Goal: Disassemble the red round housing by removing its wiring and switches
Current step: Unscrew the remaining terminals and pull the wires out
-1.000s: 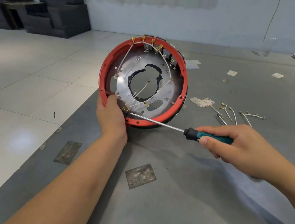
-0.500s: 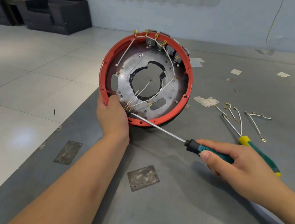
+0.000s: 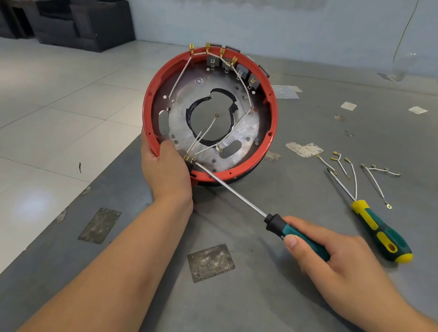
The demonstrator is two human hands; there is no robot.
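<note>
The red round housing (image 3: 268, 133) stands tilted on its edge on the grey mat, its open side facing me, with a metal plate inside. White wires (image 3: 180, 79) with brass terminals run across it, and several switches (image 3: 242, 72) sit along its upper rim. My left hand (image 3: 166, 169) grips the lower left rim, thumb inside. My right hand (image 3: 338, 267) holds a slim green-black screwdriver (image 3: 236, 193). Its tip touches the brass terminals (image 3: 189, 157) at the bottom rim, beside my left thumb.
A second screwdriver (image 3: 380, 230) with a green and yellow handle lies right of the housing, among several loose wires (image 3: 352, 170). Tape scraps (image 3: 303, 149) dot the grey mat (image 3: 246, 324). White tile floor lies to the left, dark armchairs (image 3: 91, 7) at the back.
My right hand has drawn back toward me and down, so the screwdriver slopes more steeply while its tip stays at the bottom terminals. The view dipped, uncovering the second screwdriver.
</note>
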